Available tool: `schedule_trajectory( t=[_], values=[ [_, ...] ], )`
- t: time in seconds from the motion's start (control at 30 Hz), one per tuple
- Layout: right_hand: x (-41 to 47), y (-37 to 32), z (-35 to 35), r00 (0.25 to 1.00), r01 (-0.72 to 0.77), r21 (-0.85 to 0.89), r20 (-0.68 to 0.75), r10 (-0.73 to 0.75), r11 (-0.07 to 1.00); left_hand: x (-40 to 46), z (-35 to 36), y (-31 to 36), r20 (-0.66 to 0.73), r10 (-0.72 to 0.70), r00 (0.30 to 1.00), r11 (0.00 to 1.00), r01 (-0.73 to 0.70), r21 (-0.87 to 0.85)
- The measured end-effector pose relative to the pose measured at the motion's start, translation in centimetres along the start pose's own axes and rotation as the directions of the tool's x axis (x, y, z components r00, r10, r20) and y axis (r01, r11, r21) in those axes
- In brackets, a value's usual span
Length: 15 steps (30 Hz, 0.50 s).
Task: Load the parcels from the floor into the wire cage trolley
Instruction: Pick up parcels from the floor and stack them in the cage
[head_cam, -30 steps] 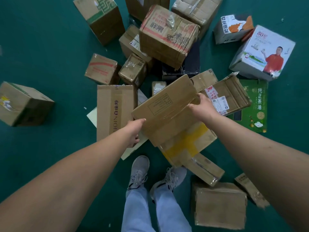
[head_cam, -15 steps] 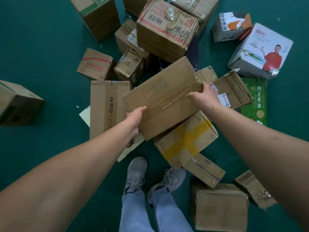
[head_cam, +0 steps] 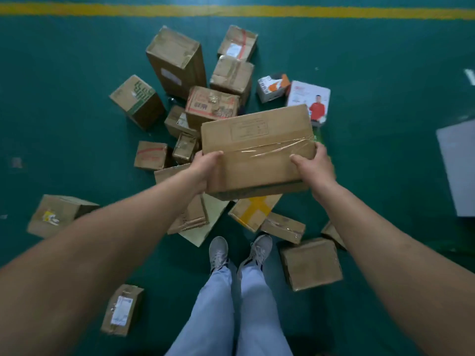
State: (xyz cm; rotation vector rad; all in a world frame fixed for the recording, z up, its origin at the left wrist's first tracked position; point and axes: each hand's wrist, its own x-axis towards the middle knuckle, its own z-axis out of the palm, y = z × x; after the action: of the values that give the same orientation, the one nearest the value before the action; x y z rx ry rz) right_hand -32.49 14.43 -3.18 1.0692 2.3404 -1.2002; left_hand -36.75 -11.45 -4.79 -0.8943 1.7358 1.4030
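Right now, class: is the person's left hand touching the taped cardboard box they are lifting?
Touching. The head view shows the left hand gripping the taped cardboard box at its near left corner, thumb lying on the top face, with no gap.

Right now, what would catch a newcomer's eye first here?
Two bare hands, left and right, grip a flat taped box lifted above the middle of the view. Beneath and beyond it brown parcels lie scattered on the green floor, with one white box showing a printed figure in red. A yellow line crosses the top.
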Motion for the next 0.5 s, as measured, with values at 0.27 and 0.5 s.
schedule_trajectory(
  t=[0.27, 0.5],
  values=[
    [-13.8, 3.1, -12.3, 0.966, -0.208, 0.285, -0.092, 0.243, 0.936, -17.0, 4.2, 7.8, 0.13, 0.032, 0.991, 0.861, -0.094, 0.5],
    [-25.1, 12.3, -17.4, 0.873, -0.347, 0.5, -0.138, 0.468, 0.793, -26.7, 11.5, 5.1, 0.283, -0.067, 0.957, 0.572, -0.196, 0.797]
  ],
)
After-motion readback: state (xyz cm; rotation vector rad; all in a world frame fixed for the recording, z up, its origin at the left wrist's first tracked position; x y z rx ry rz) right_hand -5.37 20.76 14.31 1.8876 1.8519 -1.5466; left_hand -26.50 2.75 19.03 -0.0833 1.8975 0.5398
